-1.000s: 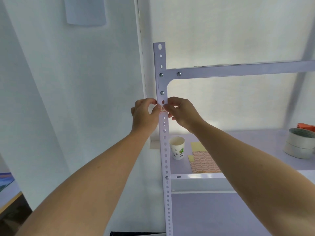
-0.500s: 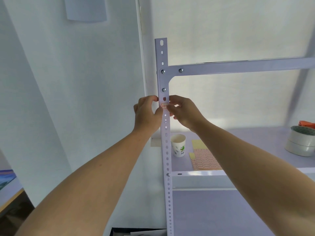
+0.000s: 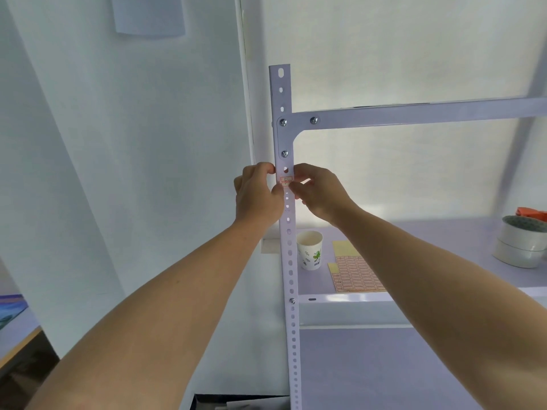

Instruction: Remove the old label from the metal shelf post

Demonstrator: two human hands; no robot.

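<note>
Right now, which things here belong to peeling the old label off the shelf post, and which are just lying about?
Part of the job:
old label
metal shelf post
left hand and right hand, both at the label

Just lying about, on the shelf:
paper cup
sheet of labels
tape rolls

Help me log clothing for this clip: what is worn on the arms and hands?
Nothing visible. Both forearms are bare to the frame edge, with no sleeves. The left hand and right hand show no gloves, watch or wristband.
</note>
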